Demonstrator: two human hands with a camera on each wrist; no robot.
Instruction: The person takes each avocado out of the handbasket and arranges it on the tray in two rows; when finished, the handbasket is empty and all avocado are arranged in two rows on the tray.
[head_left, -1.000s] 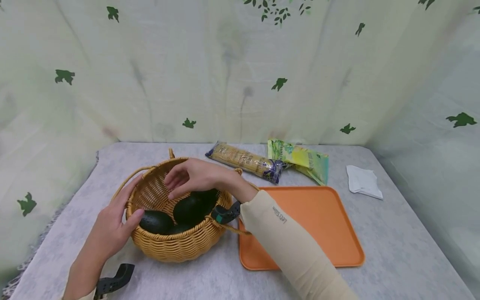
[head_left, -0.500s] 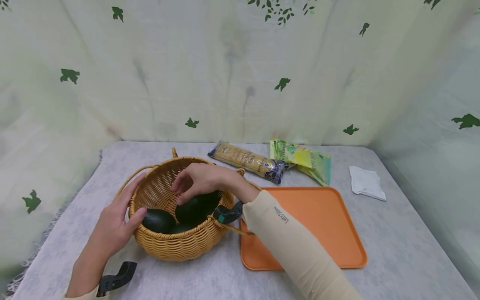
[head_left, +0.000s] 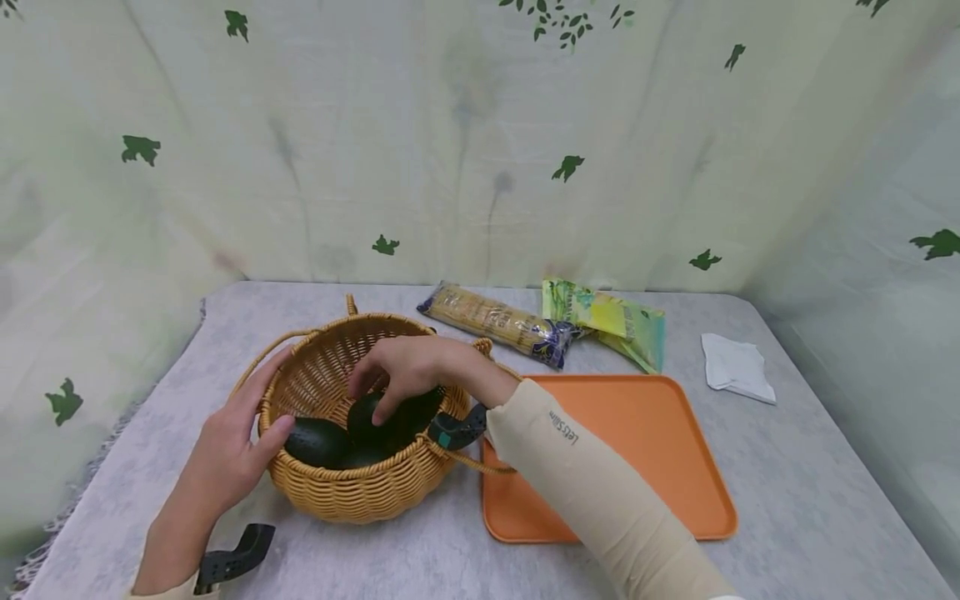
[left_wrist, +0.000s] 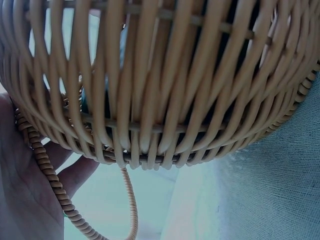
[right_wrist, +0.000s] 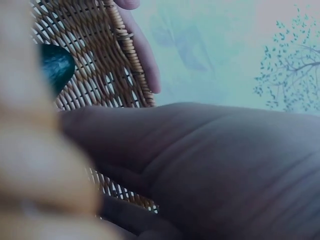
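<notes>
- Left hand [head_left: 232, 454]: it rests against the left side of the wicker basket [head_left: 360, 496], its fingers outstretched along the outside of the rim and its thumb set apart on the near edge.
- Right hand [head_left: 408, 367]: it reaches inside the basket, fingers bent over the middle avocado [head_left: 363, 423], thumb touching it; whether they pinch it cannot be told (some fingertips are hidden).
- Left avocado [head_left: 318, 442]: it lies in the basket beside the middle one, near the left thumb; another dark green form shows below them.
- Orange tray [head_left: 637, 450]: it lies right of the basket on the worktop [head_left: 817, 483], partly under the right sleeve [head_left: 592, 479].
- Noodle packet [head_left: 491, 321]: it lies behind the tray, touching the green-and-yellow packet [head_left: 633, 337].
- White tissue [head_left: 738, 367]: it lies near the tray's far right corner.
</notes>
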